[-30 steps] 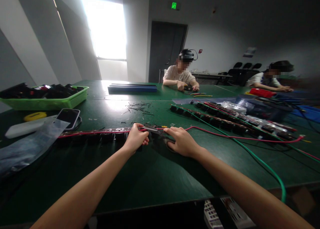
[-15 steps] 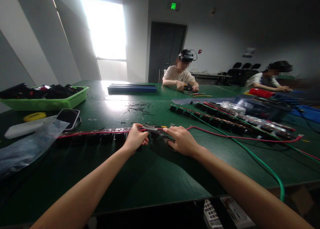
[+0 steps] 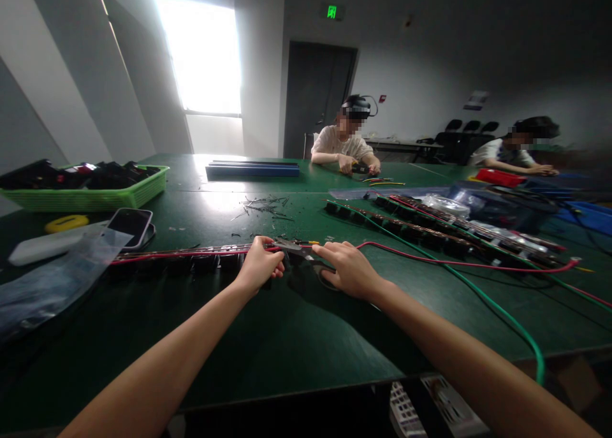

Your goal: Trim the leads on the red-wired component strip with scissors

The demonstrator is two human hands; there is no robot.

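Observation:
A long black strip of modules (image 3: pixel 191 262) lies along the table, with a red wire (image 3: pixel 162 254) running on top of it. At the strip's right end my left hand (image 3: pixel 261 262) is closed, its fingers pinched round the red wire; what else lies under the fingers is hidden. My right hand (image 3: pixel 349 269) is closed on a pair of scissors (image 3: pixel 301 250), with a looped handle below the fingers. The scissors' blades point left and reach the wire just beside my left fingertips. Past my right hand the red wire carries on to the right.
Cut black scraps (image 3: pixel 262 205) lie beyond my hands. To the left are a green basket (image 3: pixel 95 199) of black parts, a phone (image 3: pixel 129 226) and a plastic bag (image 3: pixel 52 285). More module strips (image 3: pixel 411 231) and a green wire (image 3: pixel 497 307) lie right. Two people sit across the table.
My hands stay in the same place, with the scissors at the wire. Only a very slight shift shows at the scissors' handle.

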